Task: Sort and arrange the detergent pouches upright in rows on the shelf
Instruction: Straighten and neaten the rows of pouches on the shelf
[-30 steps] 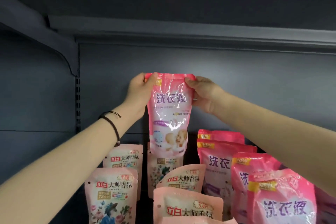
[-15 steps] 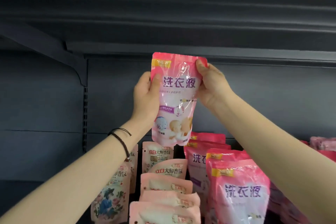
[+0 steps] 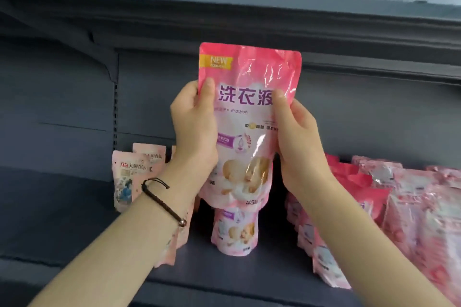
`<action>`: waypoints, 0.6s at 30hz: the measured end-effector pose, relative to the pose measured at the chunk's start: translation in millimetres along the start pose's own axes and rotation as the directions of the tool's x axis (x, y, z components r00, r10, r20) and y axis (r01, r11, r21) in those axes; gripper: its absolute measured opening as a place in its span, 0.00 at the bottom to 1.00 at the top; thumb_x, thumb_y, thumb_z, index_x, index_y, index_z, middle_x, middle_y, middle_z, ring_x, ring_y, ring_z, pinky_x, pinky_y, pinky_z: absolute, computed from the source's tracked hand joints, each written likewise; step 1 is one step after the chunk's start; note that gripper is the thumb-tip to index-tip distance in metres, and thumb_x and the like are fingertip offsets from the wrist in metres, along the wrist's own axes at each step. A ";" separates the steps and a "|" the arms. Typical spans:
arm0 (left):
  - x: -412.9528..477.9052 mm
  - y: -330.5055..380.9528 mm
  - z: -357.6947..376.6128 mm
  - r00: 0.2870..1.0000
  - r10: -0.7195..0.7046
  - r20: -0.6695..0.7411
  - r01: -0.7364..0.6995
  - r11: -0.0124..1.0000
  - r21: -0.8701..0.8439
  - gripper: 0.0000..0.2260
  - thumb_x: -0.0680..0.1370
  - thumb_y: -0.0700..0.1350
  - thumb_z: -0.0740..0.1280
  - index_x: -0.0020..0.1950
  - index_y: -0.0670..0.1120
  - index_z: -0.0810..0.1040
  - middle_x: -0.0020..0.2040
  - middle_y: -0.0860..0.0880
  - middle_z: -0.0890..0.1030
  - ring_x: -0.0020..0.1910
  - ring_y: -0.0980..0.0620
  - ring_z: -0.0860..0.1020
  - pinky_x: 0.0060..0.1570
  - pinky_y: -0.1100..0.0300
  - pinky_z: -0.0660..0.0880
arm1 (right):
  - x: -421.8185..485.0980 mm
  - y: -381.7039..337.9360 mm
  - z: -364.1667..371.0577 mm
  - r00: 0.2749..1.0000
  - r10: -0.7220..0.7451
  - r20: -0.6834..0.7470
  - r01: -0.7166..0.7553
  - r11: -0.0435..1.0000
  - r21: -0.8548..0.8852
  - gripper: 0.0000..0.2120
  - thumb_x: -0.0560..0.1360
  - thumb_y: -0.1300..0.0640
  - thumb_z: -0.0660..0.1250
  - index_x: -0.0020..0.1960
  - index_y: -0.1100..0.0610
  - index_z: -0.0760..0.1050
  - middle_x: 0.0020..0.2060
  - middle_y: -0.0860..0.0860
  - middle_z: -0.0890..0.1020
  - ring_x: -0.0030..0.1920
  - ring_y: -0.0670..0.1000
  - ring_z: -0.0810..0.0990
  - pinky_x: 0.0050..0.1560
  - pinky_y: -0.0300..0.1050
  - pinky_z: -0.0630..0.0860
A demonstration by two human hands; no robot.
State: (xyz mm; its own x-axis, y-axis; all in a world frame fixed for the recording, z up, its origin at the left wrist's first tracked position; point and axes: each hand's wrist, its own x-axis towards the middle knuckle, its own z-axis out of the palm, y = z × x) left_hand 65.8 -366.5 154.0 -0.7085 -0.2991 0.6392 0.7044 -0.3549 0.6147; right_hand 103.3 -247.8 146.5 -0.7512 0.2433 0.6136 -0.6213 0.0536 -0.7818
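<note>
I hold a pink detergent pouch (image 3: 245, 117) upright in mid-air in front of the shelf's back wall. My left hand (image 3: 193, 129) grips its left edge and my right hand (image 3: 296, 142) grips its right edge. Directly below it another pink pouch (image 3: 234, 230) stands upright on the dark shelf (image 3: 249, 271). Pale pink floral pouches (image 3: 127, 177) stand in a row at the left, partly hidden by my left arm. A row of pink pouches (image 3: 359, 182) stands at the right, behind my right arm.
More pink pouches (image 3: 424, 207) crowd the far right of the shelf. A shelf board (image 3: 224, 7) runs overhead, with a bracket (image 3: 109, 65) at the left. The shelf's front edge (image 3: 224, 289) runs along the bottom.
The pouch has come down and toward me, now looking larger. My hands slid from its top corners to its sides. The view shifted down and back, showing more of the shelf.
</note>
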 end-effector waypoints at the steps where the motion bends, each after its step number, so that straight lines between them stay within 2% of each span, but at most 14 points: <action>1: -15.2 -5.1 -0.1 1.000 0.029 0.003 -0.029 0.999 0.023 0.12 0.81 0.48 0.61 0.39 0.45 0.74 0.37 0.47 0.74 0.38 0.48 0.72 0.41 0.47 0.75 | -14.0 5.9 -7.9 1.000 -0.009 -0.014 0.009 1.000 0.011 0.22 0.79 0.43 0.61 0.56 0.62 0.75 0.53 0.64 0.81 0.52 0.60 0.82 0.56 0.60 0.79; 3: -44.2 -21.4 -2.4 0.999 0.050 0.011 -0.051 0.997 0.060 0.13 0.81 0.49 0.61 0.38 0.46 0.73 0.34 0.49 0.70 0.35 0.50 0.68 0.37 0.52 0.68 | -37.7 23.3 -21.1 0.999 -0.008 -0.050 0.009 0.999 0.038 0.17 0.79 0.44 0.61 0.53 0.58 0.77 0.52 0.62 0.81 0.54 0.61 0.81 0.56 0.61 0.79; 6: -77.5 -53.6 -9.3 1.000 -0.006 -0.002 0.006 0.994 0.113 0.13 0.80 0.51 0.61 0.37 0.49 0.73 0.32 0.51 0.69 0.33 0.50 0.66 0.35 0.53 0.66 | -60.6 56.1 -35.4 0.996 0.033 -0.079 -0.029 0.998 0.052 0.13 0.80 0.46 0.61 0.47 0.53 0.77 0.41 0.56 0.82 0.42 0.57 0.83 0.46 0.54 0.82; 8: -92.6 -75.1 -15.6 0.999 -0.031 -0.012 0.033 0.987 0.155 0.12 0.80 0.52 0.61 0.37 0.52 0.73 0.31 0.52 0.70 0.32 0.51 0.67 0.33 0.56 0.67 | -69.7 78.7 -40.7 0.994 0.066 -0.092 -0.062 0.997 0.047 0.11 0.80 0.47 0.61 0.46 0.52 0.76 0.36 0.51 0.80 0.37 0.51 0.80 0.42 0.51 0.80; 10: -103.1 -94.3 -23.1 1.000 -0.019 -0.021 0.023 0.977 0.211 0.12 0.80 0.51 0.61 0.37 0.51 0.73 0.31 0.53 0.70 0.30 0.56 0.66 0.32 0.62 0.66 | -76.0 99.6 -42.9 0.991 0.084 -0.100 -0.081 0.996 0.042 0.11 0.80 0.48 0.61 0.46 0.52 0.76 0.36 0.51 0.80 0.38 0.51 0.79 0.43 0.54 0.79; 14: -112.7 -123.9 -37.1 0.999 -0.019 -0.043 0.030 0.963 0.267 0.12 0.80 0.51 0.60 0.40 0.46 0.74 0.29 0.55 0.69 0.28 0.59 0.65 0.28 0.68 0.64 | -82.4 130.8 -41.4 0.989 0.114 -0.096 -0.114 0.993 0.008 0.10 0.81 0.49 0.59 0.47 0.50 0.77 0.43 0.60 0.81 0.43 0.58 0.80 0.49 0.61 0.79; 16: -112.2 -132.9 -41.5 0.999 -0.020 -0.038 0.029 0.961 0.273 0.12 0.80 0.51 0.60 0.42 0.47 0.75 0.28 0.55 0.70 0.27 0.60 0.66 0.28 0.69 0.65 | -80.9 141.2 -39.3 0.988 0.116 -0.099 -0.116 0.993 0.008 0.10 0.81 0.49 0.59 0.47 0.50 0.77 0.45 0.62 0.80 0.43 0.57 0.79 0.49 0.61 0.79; 18: -110.2 -137.5 -43.4 0.999 -0.015 -0.032 0.023 0.962 0.271 0.12 0.80 0.52 0.60 0.43 0.47 0.76 0.30 0.54 0.72 0.28 0.59 0.68 0.29 0.68 0.67 | -77.7 147.9 -37.0 0.990 0.098 -0.105 -0.099 0.995 -0.007 0.10 0.80 0.47 0.59 0.47 0.48 0.77 0.44 0.60 0.80 0.43 0.57 0.79 0.47 0.56 0.79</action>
State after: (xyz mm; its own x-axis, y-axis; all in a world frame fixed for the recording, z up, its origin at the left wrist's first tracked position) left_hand 45.1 -323.2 -21.0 -0.7200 -0.3220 0.6147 0.6730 -0.1080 0.7317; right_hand 77.9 -223.0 -20.9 -0.7806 0.3482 0.5191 -0.5422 0.0359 -0.8395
